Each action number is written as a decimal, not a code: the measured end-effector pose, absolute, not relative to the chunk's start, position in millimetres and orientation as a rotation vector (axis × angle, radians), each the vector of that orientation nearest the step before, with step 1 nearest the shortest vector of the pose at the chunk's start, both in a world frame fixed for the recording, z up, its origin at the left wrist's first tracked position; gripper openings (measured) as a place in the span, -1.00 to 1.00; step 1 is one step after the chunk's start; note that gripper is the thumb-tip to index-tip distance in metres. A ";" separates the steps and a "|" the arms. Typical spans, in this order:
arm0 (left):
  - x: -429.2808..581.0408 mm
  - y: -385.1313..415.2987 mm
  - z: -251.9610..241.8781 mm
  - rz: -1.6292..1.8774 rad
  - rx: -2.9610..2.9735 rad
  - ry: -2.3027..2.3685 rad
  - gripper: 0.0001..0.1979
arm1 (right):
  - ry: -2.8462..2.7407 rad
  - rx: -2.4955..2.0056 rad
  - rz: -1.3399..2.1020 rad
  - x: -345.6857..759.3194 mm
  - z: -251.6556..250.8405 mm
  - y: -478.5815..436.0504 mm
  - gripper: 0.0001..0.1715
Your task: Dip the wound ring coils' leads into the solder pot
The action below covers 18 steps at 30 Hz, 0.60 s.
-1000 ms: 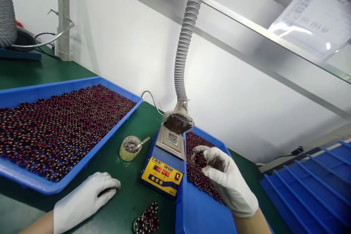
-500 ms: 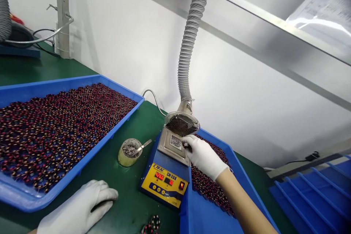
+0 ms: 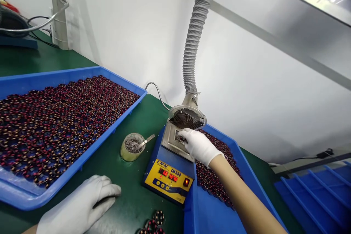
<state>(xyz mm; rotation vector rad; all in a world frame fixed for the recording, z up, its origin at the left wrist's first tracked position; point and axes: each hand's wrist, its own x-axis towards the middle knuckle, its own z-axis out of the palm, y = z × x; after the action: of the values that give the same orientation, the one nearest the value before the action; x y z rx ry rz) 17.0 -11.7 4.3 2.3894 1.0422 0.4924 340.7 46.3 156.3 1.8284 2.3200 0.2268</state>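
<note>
Head view, the only one: right hand (image 3: 199, 146) over the pot (image 3: 171, 156), thumb and fingers in a narrow pinch on a ring (image 3: 181, 138), small, dark, red-flecked and partly hidden by the fingers. Ring right at the fingertips, above or in the square well (image 3: 177, 133); no telling which, nor whether in contact with anything there. Just beyond the fingers, hood (image 3: 188, 117) with grey hose (image 3: 193, 55) rising from it. Nearer the body than the fingers, yellow panel (image 3: 168, 183) with red digits lit. Just right of the fingers and nearer the body, right tray (image 3: 214, 214), part filled with more rings (image 3: 207, 179).

Left hand (image 3: 82, 204) well apart from the right fingers, resting on the green surface (image 3: 127, 184); loosely curled, thumb a little apart, holding nothing visible. Just beyond the left fingers, jar (image 3: 127, 156) with a stick (image 3: 148, 140) in it; to their left, left tray (image 3: 30, 202), thickly covered with rings; to their right and nearer the body, a few loose rings (image 3: 159, 217), partly out of view.

Step in hand, as judged: dipping the ring at the well or lining it up for that. Next move, likewise judged: a call for a light, steady pinch, ring level, fingertips clear of the probably hot plate (image 3: 175, 148) around the well.
</note>
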 end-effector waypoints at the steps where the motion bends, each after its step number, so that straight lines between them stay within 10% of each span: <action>1: 17.0 -11.7 4.2 0.496 2.390 1.043 -0.75 | 2.319 1.828 0.224 341.3 155.5 46.9 -0.58; 18: 15.7 -10.5 1.5 0.518 2.393 1.020 -0.75 | 2.583 2.574 0.385 370.2 164.3 54.0 -0.62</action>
<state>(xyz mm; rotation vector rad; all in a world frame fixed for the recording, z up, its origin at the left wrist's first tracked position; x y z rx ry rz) 15.7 -10.5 1.5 2.3935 1.0203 0.5178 370.2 54.0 164.3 2.5739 2.5831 0.3851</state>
